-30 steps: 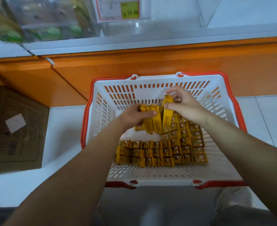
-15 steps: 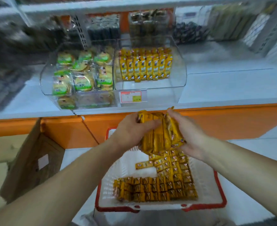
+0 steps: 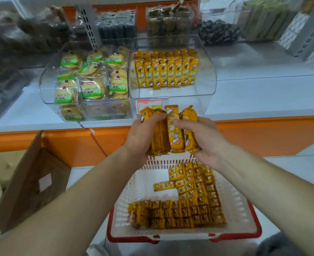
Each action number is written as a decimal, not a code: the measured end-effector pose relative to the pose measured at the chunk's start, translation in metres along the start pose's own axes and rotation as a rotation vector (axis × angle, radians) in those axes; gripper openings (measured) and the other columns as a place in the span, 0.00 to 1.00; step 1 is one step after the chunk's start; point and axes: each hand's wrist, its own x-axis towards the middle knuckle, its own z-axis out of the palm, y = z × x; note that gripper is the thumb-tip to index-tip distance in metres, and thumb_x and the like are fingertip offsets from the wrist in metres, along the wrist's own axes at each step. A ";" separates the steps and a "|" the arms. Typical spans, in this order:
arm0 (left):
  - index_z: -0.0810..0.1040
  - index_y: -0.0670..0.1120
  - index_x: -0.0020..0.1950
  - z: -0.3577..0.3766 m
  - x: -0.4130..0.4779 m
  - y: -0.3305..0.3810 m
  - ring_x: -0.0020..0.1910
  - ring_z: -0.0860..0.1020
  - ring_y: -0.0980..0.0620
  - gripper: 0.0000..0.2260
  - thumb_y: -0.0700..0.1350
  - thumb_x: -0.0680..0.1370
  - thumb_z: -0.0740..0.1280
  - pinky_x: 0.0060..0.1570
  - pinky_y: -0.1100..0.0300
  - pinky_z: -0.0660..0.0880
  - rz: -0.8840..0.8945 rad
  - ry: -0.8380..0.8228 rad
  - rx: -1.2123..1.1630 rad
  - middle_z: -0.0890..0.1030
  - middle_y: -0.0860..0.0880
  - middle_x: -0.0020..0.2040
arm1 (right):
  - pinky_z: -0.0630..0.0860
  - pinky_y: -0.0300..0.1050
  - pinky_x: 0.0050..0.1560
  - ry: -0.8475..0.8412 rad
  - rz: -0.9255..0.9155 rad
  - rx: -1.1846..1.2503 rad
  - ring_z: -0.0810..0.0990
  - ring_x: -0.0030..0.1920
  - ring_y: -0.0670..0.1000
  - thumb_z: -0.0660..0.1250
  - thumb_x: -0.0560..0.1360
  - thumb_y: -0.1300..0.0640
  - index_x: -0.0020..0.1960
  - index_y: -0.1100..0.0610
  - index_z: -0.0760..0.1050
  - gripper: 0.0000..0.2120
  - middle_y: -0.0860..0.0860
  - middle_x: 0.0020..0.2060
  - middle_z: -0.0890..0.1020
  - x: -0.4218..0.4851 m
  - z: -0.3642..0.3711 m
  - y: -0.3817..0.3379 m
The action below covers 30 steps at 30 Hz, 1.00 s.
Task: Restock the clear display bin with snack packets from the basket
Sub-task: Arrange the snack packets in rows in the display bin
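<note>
Between both hands I hold a bunch of yellow snack packets (image 3: 173, 133), upright, just below the shelf edge. My left hand (image 3: 143, 135) grips the bunch from the left and my right hand (image 3: 202, 137) grips it from the right. Directly behind stands the clear display bin (image 3: 208, 89), with a row of the same yellow packets (image 3: 166, 71) at its back and bare floor in front. Below my hands, the white basket with a red rim (image 3: 252, 231) holds several more yellow packets (image 3: 189, 200).
A second clear bin (image 3: 47, 97) with green-labelled round biscuit packs sits left of the display bin. An open cardboard box (image 3: 29, 183) stands on the floor at the left. The orange shelf front (image 3: 263, 137) runs across. Darker goods fill the upper shelf.
Both hands lifted the packet bunch out of the basket and up toward the shelf. My view tilted up from the basket to the display bins.
</note>
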 end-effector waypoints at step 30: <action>0.73 0.47 0.67 -0.010 0.006 0.011 0.43 0.87 0.37 0.26 0.41 0.72 0.78 0.42 0.39 0.84 0.114 -0.054 -0.073 0.87 0.41 0.49 | 0.81 0.55 0.53 -0.076 0.007 -0.077 0.86 0.52 0.58 0.66 0.78 0.44 0.53 0.58 0.84 0.18 0.57 0.51 0.86 0.011 -0.002 -0.003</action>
